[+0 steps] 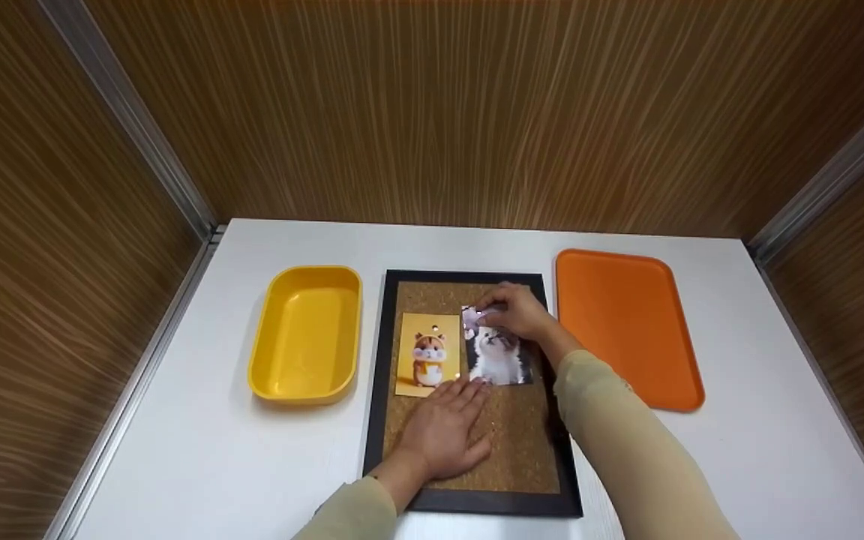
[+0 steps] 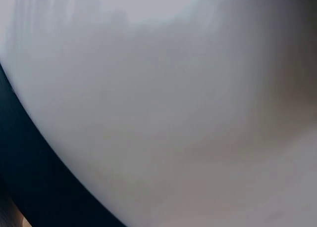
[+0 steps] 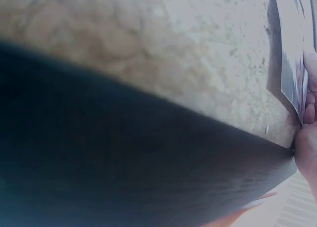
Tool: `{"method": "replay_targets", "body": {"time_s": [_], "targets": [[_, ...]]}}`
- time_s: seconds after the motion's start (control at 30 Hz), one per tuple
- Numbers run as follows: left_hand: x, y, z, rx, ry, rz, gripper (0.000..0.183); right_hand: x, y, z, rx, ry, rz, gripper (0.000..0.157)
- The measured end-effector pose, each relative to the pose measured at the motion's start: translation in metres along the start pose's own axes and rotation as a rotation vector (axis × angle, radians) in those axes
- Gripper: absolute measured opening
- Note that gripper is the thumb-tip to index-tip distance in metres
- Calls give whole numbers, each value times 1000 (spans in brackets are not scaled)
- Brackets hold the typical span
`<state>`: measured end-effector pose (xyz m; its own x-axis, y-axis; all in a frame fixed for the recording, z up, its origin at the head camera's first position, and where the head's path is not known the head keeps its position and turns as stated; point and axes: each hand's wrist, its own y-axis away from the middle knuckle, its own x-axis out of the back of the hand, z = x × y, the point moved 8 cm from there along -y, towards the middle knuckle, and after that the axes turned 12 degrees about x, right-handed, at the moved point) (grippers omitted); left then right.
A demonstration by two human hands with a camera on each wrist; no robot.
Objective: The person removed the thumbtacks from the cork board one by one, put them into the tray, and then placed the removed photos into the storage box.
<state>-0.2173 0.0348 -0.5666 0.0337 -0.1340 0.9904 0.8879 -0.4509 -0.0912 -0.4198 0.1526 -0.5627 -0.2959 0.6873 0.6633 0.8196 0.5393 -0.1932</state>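
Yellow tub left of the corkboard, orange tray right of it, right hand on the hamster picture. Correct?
One miss: the head view shows the right hand on the kitten picture, not the hamster picture. Yellow tub left of the corkboard and orange tray right of it both stand.

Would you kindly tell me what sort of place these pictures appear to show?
Probably a small booth-like indoor workspace: wood-grain panels rise behind and on both sides of a white tabletop, with metal strips at the corners where the panels meet.
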Motion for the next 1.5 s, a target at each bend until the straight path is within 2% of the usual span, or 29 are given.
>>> {"method": "replay_targets", "body": {"time_s": [0.4,0.57,0.67,0.9,1.5], "targets": [[1,-1,0,-5,-18,-11,73,0,2,5,-97,-1,-8,19],[0,-1,0,-6,-19,-14,73,-1,1,6,-114,-18,-18,18],[0,-1,0,-6,-18,-13,73,-1,1,6,-105,-30,-16,16],[-1,-2,0,-8,-14,-16,74,1,0,1,-11,-32,23,20],[-3,-1,-1,0,-10,-25,74,0,1,0,-4,-14,26,21]]}}
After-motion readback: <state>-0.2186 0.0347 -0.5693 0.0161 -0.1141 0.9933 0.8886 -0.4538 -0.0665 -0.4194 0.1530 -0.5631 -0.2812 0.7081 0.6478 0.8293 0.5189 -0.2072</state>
